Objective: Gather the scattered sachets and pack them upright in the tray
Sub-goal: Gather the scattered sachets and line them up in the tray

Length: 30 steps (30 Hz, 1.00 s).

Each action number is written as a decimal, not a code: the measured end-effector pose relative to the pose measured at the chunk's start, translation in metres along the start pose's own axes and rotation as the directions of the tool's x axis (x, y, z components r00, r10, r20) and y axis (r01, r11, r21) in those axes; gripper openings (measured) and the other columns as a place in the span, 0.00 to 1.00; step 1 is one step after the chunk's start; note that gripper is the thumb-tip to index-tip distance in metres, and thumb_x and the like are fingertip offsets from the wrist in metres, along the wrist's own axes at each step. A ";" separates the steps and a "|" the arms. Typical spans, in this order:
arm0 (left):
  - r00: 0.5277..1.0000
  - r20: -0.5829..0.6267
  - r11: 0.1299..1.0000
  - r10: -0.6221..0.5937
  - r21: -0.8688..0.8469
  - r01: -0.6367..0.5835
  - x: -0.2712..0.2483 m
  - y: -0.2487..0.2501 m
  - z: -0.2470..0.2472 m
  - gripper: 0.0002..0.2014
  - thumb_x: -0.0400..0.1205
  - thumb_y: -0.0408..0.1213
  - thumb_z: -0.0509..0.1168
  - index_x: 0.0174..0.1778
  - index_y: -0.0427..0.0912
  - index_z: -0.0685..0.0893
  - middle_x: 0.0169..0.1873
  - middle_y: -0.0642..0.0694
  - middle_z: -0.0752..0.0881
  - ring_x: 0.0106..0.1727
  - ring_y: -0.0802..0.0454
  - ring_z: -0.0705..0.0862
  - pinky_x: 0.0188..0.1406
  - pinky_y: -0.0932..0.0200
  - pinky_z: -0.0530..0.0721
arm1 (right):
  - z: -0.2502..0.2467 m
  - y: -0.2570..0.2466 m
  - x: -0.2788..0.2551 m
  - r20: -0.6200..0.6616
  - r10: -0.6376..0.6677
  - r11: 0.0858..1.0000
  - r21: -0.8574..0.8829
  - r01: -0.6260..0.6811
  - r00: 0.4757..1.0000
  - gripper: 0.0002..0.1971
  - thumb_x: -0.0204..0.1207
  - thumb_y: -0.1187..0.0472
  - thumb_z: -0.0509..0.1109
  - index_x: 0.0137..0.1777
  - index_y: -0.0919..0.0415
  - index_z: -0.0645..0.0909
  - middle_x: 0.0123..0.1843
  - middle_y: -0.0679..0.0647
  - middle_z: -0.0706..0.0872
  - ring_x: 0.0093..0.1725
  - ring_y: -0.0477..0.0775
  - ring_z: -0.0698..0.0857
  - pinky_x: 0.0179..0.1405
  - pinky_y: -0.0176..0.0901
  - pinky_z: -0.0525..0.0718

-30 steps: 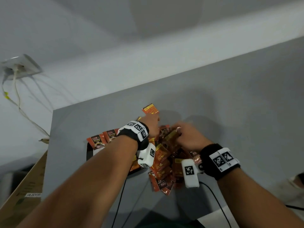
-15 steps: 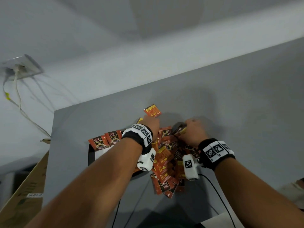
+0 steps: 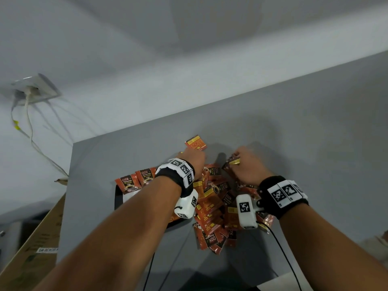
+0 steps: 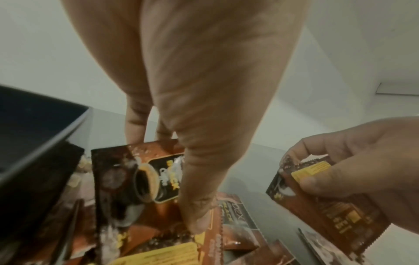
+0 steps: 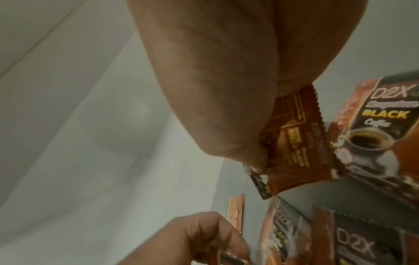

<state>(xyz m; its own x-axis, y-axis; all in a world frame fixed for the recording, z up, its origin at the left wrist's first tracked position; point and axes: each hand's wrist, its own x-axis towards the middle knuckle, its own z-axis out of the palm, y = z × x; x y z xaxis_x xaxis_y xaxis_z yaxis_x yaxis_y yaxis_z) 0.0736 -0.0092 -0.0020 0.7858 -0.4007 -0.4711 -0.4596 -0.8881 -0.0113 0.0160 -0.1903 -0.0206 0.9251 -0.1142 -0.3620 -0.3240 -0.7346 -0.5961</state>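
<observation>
Both forearms extended, left hand pinching, right hand pinching

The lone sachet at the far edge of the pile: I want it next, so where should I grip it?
The lone sachet lies flat on the grey table, apart from the pile. Probably pinch its near edge from above, just past the left hand, lifting that edge first.

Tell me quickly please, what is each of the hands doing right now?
Left hand: fingers and thumb grip a sachet standing on edge.
Right hand: pinches another sachet, lifted off the pile.
</observation>
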 end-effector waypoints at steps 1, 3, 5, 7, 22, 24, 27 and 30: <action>0.999 0.032 1.000 0.005 0.008 -0.005 -0.001 0.000 -0.002 0.15 0.77 0.40 0.77 0.57 0.42 0.84 0.50 0.43 0.86 0.52 0.42 0.85 0.51 0.48 0.88 | -0.003 -0.003 -0.003 0.011 -0.015 1.000 0.015 0.015 1.000 0.13 0.84 0.60 0.67 0.65 0.55 0.71 0.52 0.53 0.83 0.43 0.51 0.83 0.31 0.39 0.78; 0.996 0.084 0.999 0.010 0.043 -0.013 -0.001 0.000 -0.003 0.16 0.76 0.38 0.76 0.58 0.42 0.83 0.52 0.43 0.86 0.50 0.43 0.86 0.51 0.48 0.90 | -0.008 -0.009 -0.011 0.032 -0.048 0.998 0.050 0.046 0.998 0.07 0.85 0.60 0.66 0.60 0.53 0.74 0.49 0.51 0.84 0.40 0.46 0.83 0.30 0.37 0.76; 0.996 0.084 0.998 0.011 0.065 -0.017 0.000 0.001 -0.001 0.17 0.77 0.34 0.74 0.61 0.41 0.82 0.56 0.41 0.84 0.52 0.41 0.86 0.51 0.49 0.89 | -0.011 -0.017 -0.021 0.060 -0.107 0.992 0.080 0.102 0.992 0.07 0.84 0.64 0.65 0.47 0.52 0.77 0.40 0.50 0.85 0.35 0.44 0.81 0.31 0.38 0.75; 0.997 0.072 0.997 0.000 0.073 -0.005 0.000 0.001 0.000 0.18 0.77 0.32 0.74 0.62 0.41 0.81 0.57 0.39 0.82 0.54 0.39 0.86 0.52 0.48 0.89 | -0.011 -0.023 -0.029 0.111 -0.144 0.988 0.066 0.137 0.983 0.11 0.83 0.65 0.65 0.38 0.57 0.81 0.33 0.52 0.84 0.32 0.45 0.81 0.33 0.40 0.76; 0.999 -0.001 0.999 0.040 -0.008 -0.040 -0.004 0.001 -0.017 0.07 0.83 0.41 0.67 0.55 0.45 0.82 0.54 0.47 0.81 0.49 0.49 0.79 0.62 0.46 0.79 | 0.027 -0.023 -0.029 0.190 -0.149 0.981 -0.096 0.169 0.970 0.11 0.83 0.62 0.64 0.64 0.56 0.78 0.59 0.54 0.85 0.56 0.55 0.82 0.52 0.44 0.78; 0.997 -0.045 0.974 0.057 -0.216 -0.066 -0.011 -0.004 -0.030 0.07 0.84 0.38 0.66 0.54 0.41 0.83 0.53 0.44 0.82 0.46 0.49 0.83 0.49 0.53 0.85 | 0.016 -0.024 -0.028 0.191 -0.182 0.978 -0.064 0.197 0.965 0.06 0.83 0.62 0.64 0.49 0.52 0.81 0.47 0.49 0.87 0.50 0.54 0.85 0.46 0.41 0.78; 0.997 -0.070 0.906 0.040 -0.417 -0.065 -0.017 -0.013 -0.047 0.10 0.83 0.38 0.65 0.58 0.43 0.85 0.54 0.42 0.81 0.46 0.46 0.86 0.41 0.55 0.86 | 0.003 -0.029 -0.025 0.162 -0.189 0.981 -0.002 0.192 0.969 0.07 0.84 0.60 0.64 0.50 0.57 0.84 0.46 0.54 0.89 0.47 0.55 0.87 0.49 0.48 0.85; 0.997 -0.075 0.855 0.018 -0.515 -0.054 -0.027 -0.020 -0.052 0.10 0.84 0.35 0.60 0.50 0.37 0.86 0.43 0.43 0.83 0.35 0.49 0.80 0.31 0.57 0.78 | 0.005 -0.041 -0.021 0.167 -0.218 0.974 -0.021 0.225 0.962 0.08 0.85 0.58 0.65 0.58 0.59 0.82 0.50 0.55 0.89 0.46 0.52 0.85 0.41 0.44 0.81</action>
<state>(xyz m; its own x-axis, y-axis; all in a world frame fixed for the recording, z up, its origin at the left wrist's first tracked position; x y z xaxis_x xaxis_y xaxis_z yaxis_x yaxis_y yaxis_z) 0.0830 0.0072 0.0570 0.8061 -0.4323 -0.4042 -0.2223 -0.8541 0.4703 0.0091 -0.1543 0.0074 0.9273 0.1621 -0.3373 -0.1034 -0.7552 -0.6472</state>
